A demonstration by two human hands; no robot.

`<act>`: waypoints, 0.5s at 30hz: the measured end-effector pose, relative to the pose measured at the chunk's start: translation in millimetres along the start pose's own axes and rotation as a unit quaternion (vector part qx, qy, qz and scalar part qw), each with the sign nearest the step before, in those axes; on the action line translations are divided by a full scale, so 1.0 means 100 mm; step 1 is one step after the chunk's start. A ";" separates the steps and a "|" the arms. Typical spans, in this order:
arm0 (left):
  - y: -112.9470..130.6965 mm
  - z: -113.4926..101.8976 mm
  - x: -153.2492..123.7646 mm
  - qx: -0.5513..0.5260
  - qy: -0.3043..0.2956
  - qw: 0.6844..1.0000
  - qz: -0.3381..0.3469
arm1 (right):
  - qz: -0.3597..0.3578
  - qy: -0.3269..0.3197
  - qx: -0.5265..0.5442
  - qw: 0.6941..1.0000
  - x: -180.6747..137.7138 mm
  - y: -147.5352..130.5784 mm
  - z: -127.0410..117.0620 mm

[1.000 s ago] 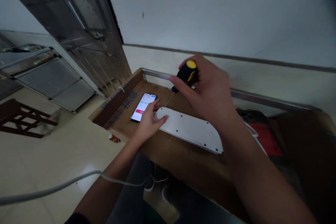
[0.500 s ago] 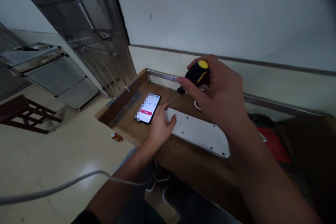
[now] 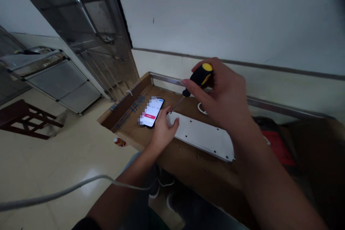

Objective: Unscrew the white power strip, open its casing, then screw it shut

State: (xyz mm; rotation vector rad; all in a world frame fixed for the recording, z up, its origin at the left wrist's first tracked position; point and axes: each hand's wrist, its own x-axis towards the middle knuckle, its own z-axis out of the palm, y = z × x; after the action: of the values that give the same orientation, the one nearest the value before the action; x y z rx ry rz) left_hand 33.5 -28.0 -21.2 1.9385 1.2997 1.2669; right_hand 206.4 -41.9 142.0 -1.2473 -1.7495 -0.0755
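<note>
My right hand (image 3: 225,90) is closed round the black and yellow handle of a screwdriver (image 3: 201,79), held at a slant. Its thin shaft runs down left to a corner hole of a long white panel (image 3: 202,133). That panel lies flat on the brown board and has several dark holes along its edges. At its left end, my left hand (image 3: 165,127) grips the panel, fingers along the end and thumb over the near edge, with the fingertips close to the screwdriver tip. Whether a screw sits under the tip is too small to tell.
A lit phone (image 3: 153,113) lies just left of my left hand. Several small screws (image 3: 198,157) are scattered in front of the panel. Behind it is a white ring (image 3: 201,108); a red item (image 3: 279,147) lies at right. A pale cable (image 3: 102,176) crosses by my left forearm.
Both hands, the screwdriver and the panel keep nearly the same places relative to each other. The whole view has shifted slightly.
</note>
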 end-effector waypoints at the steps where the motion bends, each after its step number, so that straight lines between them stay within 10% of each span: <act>1: 0.00 0.00 0.00 0.000 0.001 1.000 0.002 | 0.000 -0.003 0.004 1.000 0.00 0.00 0.00; 15: 0.01 0.00 0.01 -0.006 0.015 1.000 -0.015 | -0.025 -0.025 0.027 0.999 0.01 -0.03 -0.05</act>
State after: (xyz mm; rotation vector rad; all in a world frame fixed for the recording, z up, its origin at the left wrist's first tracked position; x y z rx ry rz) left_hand 34.6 -27.2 -20.0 1.8917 1.3294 1.2912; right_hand 207.4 -45.3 147.0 -1.1747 -1.8156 -0.0255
